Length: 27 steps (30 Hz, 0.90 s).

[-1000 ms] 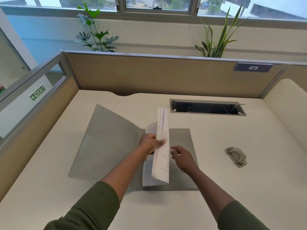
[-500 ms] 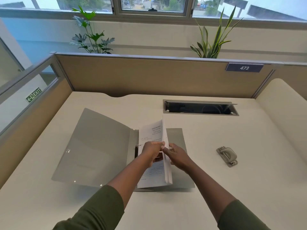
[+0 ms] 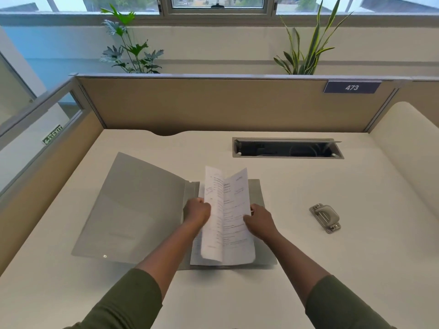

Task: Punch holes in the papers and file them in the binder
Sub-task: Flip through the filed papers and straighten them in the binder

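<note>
while the open binder [image 3: 142,210] lies under both hands, the left hand [image 3: 196,211] and right hand [image 3: 260,220] each grasp the papers [image 3: 225,217] between them; the hole punch [image 3: 325,218] sits right of the right hand.

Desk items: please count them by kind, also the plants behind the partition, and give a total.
Binder: 1
Stack of papers: 1
Hole punch: 1
Plants: 2 (leafy, spiky)
Total: 5

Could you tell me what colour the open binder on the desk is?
The binder is plain grey, seen best in the head view.
</note>
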Each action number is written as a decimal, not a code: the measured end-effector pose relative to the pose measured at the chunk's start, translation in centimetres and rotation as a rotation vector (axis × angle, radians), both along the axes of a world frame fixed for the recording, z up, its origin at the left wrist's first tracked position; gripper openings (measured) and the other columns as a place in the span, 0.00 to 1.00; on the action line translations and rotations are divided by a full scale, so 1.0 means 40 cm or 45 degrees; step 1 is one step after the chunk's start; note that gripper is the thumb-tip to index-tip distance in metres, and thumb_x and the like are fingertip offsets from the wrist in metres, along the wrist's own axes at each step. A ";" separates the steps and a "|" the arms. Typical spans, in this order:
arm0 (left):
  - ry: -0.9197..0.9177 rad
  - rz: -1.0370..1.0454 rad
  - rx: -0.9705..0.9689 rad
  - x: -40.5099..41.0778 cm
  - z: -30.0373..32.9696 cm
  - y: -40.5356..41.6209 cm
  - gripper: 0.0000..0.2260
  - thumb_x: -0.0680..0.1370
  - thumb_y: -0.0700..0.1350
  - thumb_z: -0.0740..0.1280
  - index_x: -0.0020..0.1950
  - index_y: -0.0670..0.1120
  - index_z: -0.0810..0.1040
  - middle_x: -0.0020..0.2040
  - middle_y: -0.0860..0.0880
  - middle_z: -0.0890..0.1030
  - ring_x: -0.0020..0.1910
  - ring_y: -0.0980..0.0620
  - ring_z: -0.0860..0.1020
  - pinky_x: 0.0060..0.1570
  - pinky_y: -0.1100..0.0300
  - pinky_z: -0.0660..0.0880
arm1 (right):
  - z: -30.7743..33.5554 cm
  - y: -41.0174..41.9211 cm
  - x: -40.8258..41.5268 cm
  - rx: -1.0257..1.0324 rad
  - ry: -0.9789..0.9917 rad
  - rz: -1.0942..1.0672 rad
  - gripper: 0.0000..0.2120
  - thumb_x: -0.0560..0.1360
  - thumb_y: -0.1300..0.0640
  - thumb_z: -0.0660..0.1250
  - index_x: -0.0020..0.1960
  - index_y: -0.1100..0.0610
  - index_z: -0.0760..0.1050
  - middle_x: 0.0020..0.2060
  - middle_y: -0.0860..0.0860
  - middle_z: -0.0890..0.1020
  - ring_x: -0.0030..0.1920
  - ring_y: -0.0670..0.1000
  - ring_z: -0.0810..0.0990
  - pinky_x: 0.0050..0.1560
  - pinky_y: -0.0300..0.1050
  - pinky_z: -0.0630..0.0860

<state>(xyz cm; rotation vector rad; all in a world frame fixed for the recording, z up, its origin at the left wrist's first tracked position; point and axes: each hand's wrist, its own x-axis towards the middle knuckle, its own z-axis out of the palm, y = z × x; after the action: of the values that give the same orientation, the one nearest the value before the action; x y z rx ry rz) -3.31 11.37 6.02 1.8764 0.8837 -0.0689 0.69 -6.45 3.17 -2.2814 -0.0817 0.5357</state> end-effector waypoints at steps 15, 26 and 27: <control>0.223 0.109 0.765 -0.082 0.053 0.245 0.10 0.76 0.42 0.61 0.54 0.41 0.76 0.52 0.40 0.81 0.43 0.39 0.78 0.40 0.52 0.75 | -0.086 -0.030 0.014 -0.074 -0.023 -0.206 0.08 0.77 0.62 0.63 0.54 0.61 0.75 0.49 0.55 0.80 0.44 0.52 0.73 0.39 0.39 0.66; 0.252 0.085 0.818 -0.088 0.073 0.259 0.08 0.75 0.42 0.60 0.52 0.43 0.74 0.51 0.42 0.81 0.43 0.40 0.78 0.42 0.52 0.76 | -0.105 -0.047 0.021 -0.112 0.054 -0.251 0.12 0.77 0.61 0.63 0.60 0.61 0.74 0.58 0.57 0.80 0.58 0.57 0.77 0.47 0.39 0.66; 0.229 0.080 0.805 -0.084 0.076 0.253 0.08 0.75 0.42 0.59 0.51 0.43 0.75 0.50 0.43 0.81 0.42 0.41 0.78 0.40 0.53 0.75 | -0.105 -0.047 0.023 -0.113 0.057 -0.250 0.12 0.77 0.62 0.63 0.60 0.62 0.74 0.58 0.57 0.80 0.57 0.57 0.77 0.47 0.39 0.66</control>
<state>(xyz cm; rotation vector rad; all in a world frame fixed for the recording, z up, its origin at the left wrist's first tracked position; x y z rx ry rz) -6.67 21.48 9.05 2.4515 1.1820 0.0938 1.62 -8.33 -1.02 -2.3303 0.1901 0.4947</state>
